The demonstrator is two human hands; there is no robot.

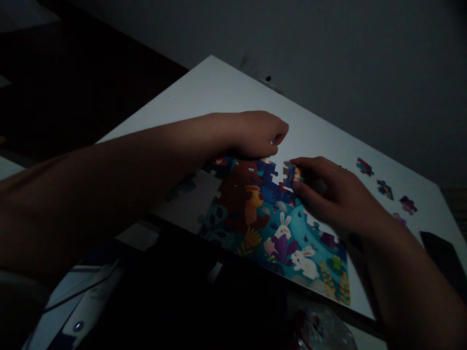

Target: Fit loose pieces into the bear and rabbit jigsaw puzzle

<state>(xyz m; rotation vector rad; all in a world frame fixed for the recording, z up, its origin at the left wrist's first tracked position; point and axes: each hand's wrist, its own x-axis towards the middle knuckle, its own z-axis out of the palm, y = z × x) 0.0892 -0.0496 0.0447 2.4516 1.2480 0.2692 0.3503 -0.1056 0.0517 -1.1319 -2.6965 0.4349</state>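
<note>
A partly assembled jigsaw puzzle [262,228] lies on a white table [219,92], its picture showing a brown bear with a jug and white rabbits among plants. My right hand [332,194] pinches a small puzzle piece [294,176] between thumb and forefinger, just beside a gap in the puzzle's upper edge. My left hand [255,133] is curled into a loose fist at the puzzle's top edge, and nothing shows in it. Several loose puzzle pieces [385,189] lie to the right of my right hand.
A black phone-like slab [443,255] lies at the table's right edge. Another loose piece [183,187] sits under my left forearm. Dark clutter, a white device [78,311] and a clear plastic bag [321,328] lie below the near table edge.
</note>
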